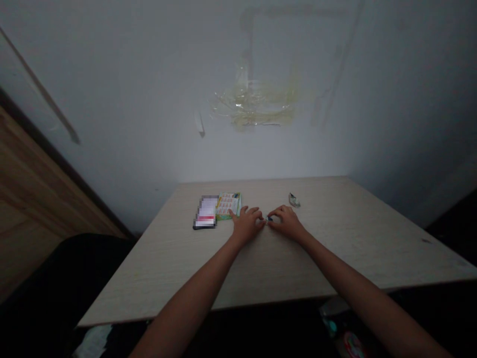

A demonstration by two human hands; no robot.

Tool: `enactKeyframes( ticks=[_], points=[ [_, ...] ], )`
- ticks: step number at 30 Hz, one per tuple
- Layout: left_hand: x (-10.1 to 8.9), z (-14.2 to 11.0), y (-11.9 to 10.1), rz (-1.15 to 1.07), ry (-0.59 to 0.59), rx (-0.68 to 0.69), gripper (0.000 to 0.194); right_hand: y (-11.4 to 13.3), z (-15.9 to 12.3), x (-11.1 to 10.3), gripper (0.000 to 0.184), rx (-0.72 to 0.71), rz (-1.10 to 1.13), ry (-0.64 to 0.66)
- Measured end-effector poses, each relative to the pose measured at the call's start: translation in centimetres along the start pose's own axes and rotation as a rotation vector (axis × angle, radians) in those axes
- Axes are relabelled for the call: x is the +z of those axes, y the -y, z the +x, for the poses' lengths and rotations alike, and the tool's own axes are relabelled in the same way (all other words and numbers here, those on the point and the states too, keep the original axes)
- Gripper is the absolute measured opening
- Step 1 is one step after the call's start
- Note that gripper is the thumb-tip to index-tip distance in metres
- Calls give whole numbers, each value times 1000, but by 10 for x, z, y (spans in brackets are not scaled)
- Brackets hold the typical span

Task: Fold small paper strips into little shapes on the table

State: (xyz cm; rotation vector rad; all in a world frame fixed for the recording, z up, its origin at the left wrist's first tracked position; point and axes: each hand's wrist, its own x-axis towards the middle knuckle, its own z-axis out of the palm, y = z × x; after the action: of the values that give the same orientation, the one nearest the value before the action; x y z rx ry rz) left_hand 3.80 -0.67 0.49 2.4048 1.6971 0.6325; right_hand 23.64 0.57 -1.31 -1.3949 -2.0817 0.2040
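Observation:
Over the middle of the table, my left hand (248,222) and my right hand (286,221) meet almost fingertip to fingertip. Both are closed in a pinch around a small white-and-blue thing (269,219), too small for me to tell its kind. Its blue part shows by my right fingertips, and a pale bit lies between the two hands. My left thumb side is close to a printed card or leaflet (228,205) with green edges and rows of red marks. Left of that lies a phone (205,213) with a blurred bright screen.
A crumpled wrapper (294,200) lies beyond my right hand. The pale wooden table (167,278) backs onto a grey wall (149,109) with peeling clear tape (257,107). Below the front edge at right are dim, partly hidden items, one with a round colourful face (352,344).

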Motion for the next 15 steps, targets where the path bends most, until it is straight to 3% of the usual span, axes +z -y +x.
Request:
enactKeyframes(
  ticks=[6,11,15],
  points=[
    [0,-1,2,-6,-65,2,14,4,1,-3,23,-40,23,-32],
    [0,0,4,-36,-81,-24,11,5,4,-5,9,-188,182,60],
    [0,0,4,-49,-74,-55,12,5,4,-7,11,-145,267,56]
  ],
)
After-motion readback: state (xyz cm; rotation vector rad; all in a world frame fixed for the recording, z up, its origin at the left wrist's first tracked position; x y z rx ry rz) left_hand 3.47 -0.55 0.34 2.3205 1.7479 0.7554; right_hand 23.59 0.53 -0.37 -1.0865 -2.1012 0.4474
